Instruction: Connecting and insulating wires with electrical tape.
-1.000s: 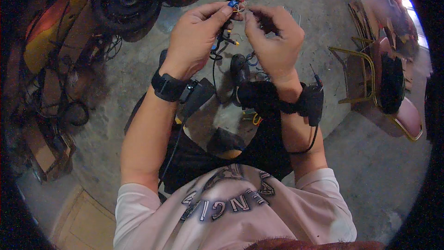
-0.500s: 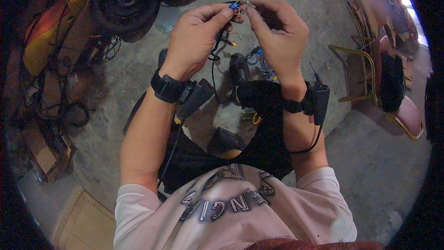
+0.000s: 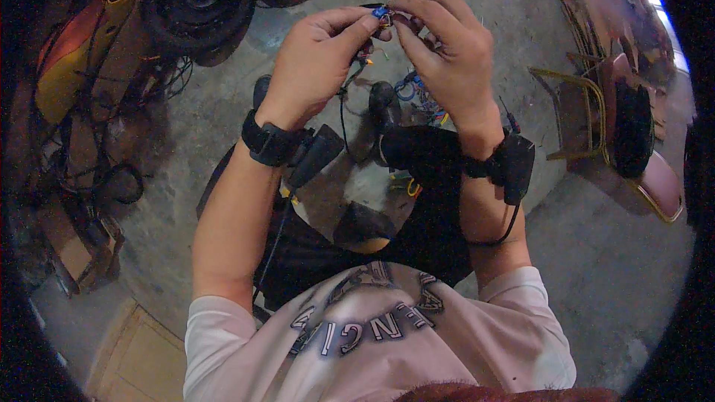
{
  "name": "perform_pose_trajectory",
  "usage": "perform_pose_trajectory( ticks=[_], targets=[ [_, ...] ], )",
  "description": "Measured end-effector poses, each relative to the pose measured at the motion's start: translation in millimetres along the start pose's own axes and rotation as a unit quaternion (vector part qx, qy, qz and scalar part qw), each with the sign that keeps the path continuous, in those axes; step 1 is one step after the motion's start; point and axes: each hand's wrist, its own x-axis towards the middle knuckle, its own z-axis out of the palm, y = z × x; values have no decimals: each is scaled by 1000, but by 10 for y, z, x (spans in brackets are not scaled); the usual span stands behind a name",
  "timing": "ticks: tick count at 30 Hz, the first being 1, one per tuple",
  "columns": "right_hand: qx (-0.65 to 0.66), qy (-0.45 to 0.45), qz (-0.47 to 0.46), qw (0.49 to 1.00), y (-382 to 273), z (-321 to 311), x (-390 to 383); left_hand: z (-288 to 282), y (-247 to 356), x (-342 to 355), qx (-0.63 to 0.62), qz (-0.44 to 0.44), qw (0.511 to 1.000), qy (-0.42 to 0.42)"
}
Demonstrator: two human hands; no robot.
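Observation:
At the top of the view, my left hand [image 3: 313,59] pinches a small blue connector [image 3: 380,12] between thumb and fingers. Thin coloured wires [image 3: 386,21] come out beside the connector. My right hand [image 3: 456,56] reaches in from the right, its index fingertip at the connector and its thumb just below, closed around the wires; the exact contact is too small to make out. A black cable [image 3: 343,115] with a yellow-tipped end hangs below my left hand. Each wrist wears a black strap with a box-shaped device.
Black tyres [image 3: 197,18] lie at the upper left, near cardboard and tangled cables. More coloured wires [image 3: 424,100] lie on the concrete floor beyond my right knee. A chair with a gold frame [image 3: 596,123] lies at the right. My dark shoe [image 3: 384,108] is below my hands.
My right hand has shifted slightly up and left, its index finger stretching over toward the blue connector. My left hand has barely moved; the cable end beneath it has swung slightly.

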Motion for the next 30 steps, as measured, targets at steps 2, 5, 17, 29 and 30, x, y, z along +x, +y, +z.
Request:
perform_pose_trajectory(
  ticks=[2,5,17,29,30],
  targets=[
    [-10,1,-20,1000,13,-4,4,-10,-9,3,4,-3,1000,-2],
    [-28,-10,-38,999,22,-31,26,-20,-4,19,22,-4,1000,-5],
    [-50,-20,-90,994,151,-19,41,-69,-12,54,27,-28,999,-25],
    [69,-23,49,996,127,21,38,-141,8,63,5,-54,998,-38],
    [92,-25,105,990,107,24,34,-145,15,55,-6,-59,998,-29]
  ],
)
